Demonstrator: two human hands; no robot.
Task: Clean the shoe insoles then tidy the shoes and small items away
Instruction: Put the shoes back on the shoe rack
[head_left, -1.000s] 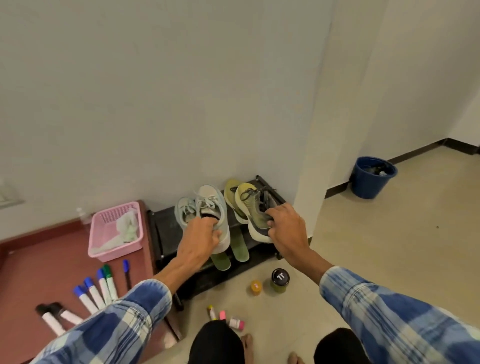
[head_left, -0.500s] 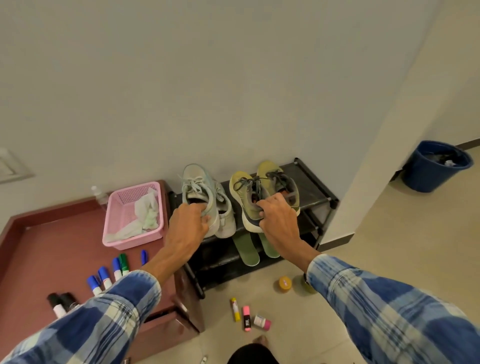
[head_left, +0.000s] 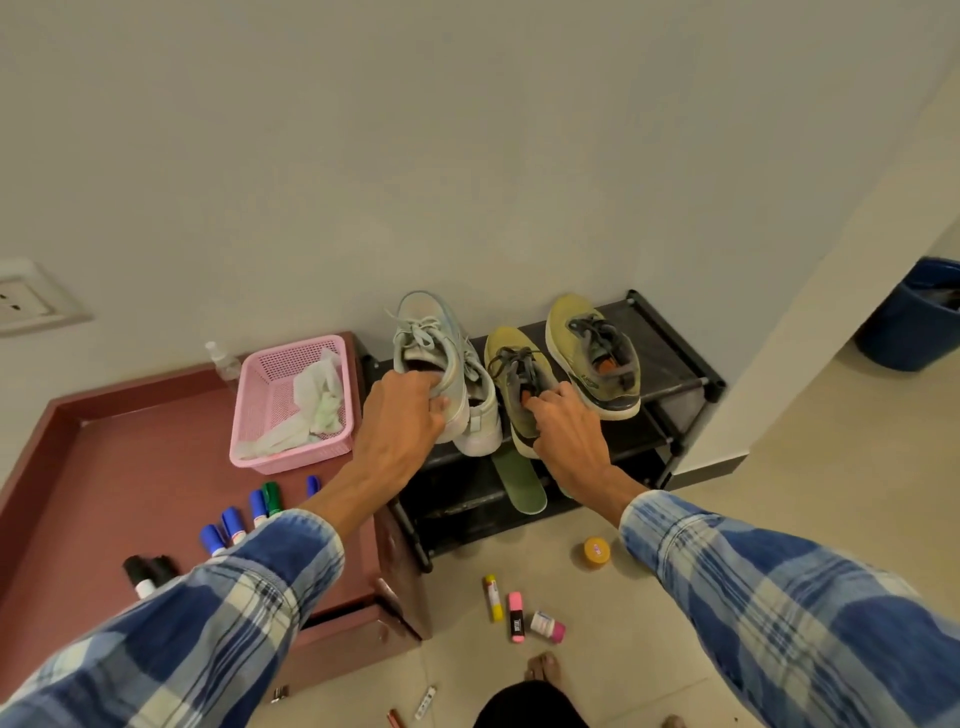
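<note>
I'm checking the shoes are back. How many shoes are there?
4, all atop the black rack: upper pale shoe gripped by the left hand, lower pale shoe beside it, middle olive shoe held by the right hand, right olive shoe alone. Lower shelf partly hidden.

You wear a long-sleeved plaid shirt in broad blue checks crossed with white and cream bands and thin dark lines. Your left sleeve (head_left: 208, 613) and right sleeve (head_left: 779, 597) end in loose cuffs short of the wrists. Your left hand (head_left: 400, 421) and right hand (head_left: 563, 436) are bare. Lower down show black trousers (head_left: 530, 707) and a bare foot (head_left: 543, 667).
</note>
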